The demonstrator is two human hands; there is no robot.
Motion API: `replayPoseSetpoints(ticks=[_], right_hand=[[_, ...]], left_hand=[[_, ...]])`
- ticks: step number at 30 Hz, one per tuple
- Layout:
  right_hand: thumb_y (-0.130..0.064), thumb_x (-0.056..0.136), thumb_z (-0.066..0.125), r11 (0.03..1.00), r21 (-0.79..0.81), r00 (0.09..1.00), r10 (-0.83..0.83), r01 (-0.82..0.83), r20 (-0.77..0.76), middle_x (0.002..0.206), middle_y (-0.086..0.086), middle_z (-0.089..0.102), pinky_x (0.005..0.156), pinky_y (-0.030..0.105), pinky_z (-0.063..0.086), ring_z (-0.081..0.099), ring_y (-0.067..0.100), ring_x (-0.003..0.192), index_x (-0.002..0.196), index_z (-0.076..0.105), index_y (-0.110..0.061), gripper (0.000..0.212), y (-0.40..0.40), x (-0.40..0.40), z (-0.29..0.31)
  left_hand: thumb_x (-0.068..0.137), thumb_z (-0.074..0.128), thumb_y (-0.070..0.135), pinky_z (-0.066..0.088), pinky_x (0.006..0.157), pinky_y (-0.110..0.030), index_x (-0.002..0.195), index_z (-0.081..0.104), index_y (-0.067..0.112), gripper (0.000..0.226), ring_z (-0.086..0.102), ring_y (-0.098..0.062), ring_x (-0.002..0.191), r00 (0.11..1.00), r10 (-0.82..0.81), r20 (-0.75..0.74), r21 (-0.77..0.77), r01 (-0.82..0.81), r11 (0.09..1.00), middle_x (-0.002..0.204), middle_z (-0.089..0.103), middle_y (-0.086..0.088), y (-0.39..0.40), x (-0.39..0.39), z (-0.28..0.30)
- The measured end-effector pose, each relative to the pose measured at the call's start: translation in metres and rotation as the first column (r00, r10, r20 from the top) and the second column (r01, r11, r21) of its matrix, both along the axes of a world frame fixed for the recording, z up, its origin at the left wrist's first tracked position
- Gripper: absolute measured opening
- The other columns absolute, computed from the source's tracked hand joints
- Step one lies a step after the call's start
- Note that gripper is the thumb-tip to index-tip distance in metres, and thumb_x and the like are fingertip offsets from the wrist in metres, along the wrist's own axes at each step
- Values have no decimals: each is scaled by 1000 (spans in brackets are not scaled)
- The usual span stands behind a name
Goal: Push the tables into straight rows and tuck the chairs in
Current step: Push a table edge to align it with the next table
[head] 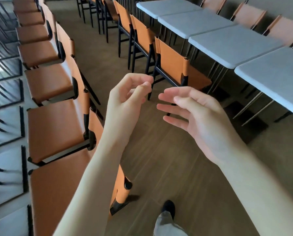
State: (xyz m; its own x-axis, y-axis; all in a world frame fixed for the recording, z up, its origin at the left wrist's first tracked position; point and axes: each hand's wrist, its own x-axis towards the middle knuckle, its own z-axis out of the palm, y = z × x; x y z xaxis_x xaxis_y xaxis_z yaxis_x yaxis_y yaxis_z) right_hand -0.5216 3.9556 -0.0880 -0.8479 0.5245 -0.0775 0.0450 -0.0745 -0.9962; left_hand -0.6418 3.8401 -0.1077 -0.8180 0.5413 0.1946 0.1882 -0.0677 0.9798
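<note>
A row of grey square tables [234,41] runs along the right, edges touching in a line. Orange chairs with black frames stand at them; the nearest chair [173,63] sits partly under a table, its back toward the aisle. Another row of orange chairs [53,123] lines the left. My left hand [125,99] hovers in the aisle with fingers loosely curled and thumb near the fingertips, holding nothing. My right hand [193,113] floats beside it, fingers spread and relaxed, palm facing left. Neither hand touches any furniture.
A wooden floor aisle [167,159] runs between the two chair rows. My shoe and trouser leg [167,217] show at the bottom. More orange chairs [285,29] stand behind the tables by the wall. Dark-framed table edges [7,126] lie at far left.
</note>
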Motion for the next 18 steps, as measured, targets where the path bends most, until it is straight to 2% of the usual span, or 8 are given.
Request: replayPoseSetpoints(ticks=[6, 12, 18], right_hand=[[-9, 103, 47, 998, -18, 998, 61, -61, 0, 111, -1, 75, 95, 42, 57, 72, 16, 106, 108, 71, -17, 25, 97, -35, 4], [-12, 103, 48, 975, -47, 976, 217, -216, 13, 111, -2, 75, 96, 43, 56, 72, 15, 106, 105, 71, -20, 24, 130, -93, -9], [-12, 103, 49, 920, 10, 919, 392, -393, 31, 112, -3, 75, 98, 44, 55, 71, 15, 108, 109, 70, -19, 24, 160, -164, -16]], left_hand=[[97, 55, 24, 55, 100, -45, 102, 69, 26, 16, 69, -17, 106, 997, 70, -28, 11, -69, 998, 110, 73, 7, 77, -18, -2], [97, 56, 22, 52, 102, -50, 103, 71, 20, 17, 68, -22, 107, 968, 251, -4, -35, -251, 967, 110, 73, 4, 94, -53, -9], [99, 56, 21, 56, 98, -42, 105, 71, 19, 16, 69, -14, 108, 916, 400, -7, -22, -400, 916, 111, 73, 7, 113, -109, -16]])
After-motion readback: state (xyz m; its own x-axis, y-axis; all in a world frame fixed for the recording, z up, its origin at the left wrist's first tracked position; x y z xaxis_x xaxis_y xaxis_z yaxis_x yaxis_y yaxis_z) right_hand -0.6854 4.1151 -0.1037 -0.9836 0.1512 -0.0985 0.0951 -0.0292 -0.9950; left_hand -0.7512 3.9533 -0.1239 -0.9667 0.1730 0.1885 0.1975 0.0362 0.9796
